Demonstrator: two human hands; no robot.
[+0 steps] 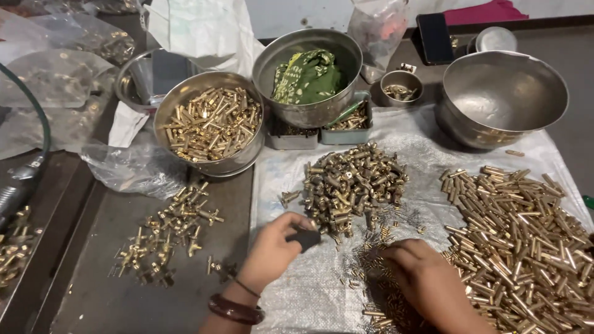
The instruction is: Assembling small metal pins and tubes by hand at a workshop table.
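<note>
At six o'clock on the white woven sheet, the left hand pinches a small black block between thumb and curled fingers, the block's tip just short of the central pile of brass fittings that lies at twelve o'clock from it. What the block is cannot be made out. The right hand lies palm-down at four o'clock from the block, fingers bent onto a scatter of small brass pins; its fingertips are hidden underneath, so whether it grips anything cannot be told. Both forearms are cut off by the lower edge of the view, and a dark bangle circles the left wrist.

At three o'clock a broad heap of brass tubes runs off the right edge, almost touching the right hand. At nine o'clock, on the dark metal tray, lie loose T-shaped brass parts. Bare sheet shows between the hands and at seven o'clock of the central pile.

Farther out, at eleven o'clock, a steel bowl of brass pieces; at twelve, a steel bowl holding a green cloth; at one o'clock, a nearly bare large steel bowl. Crumpled plastic bags crowd the upper left, their contents unclear.
</note>
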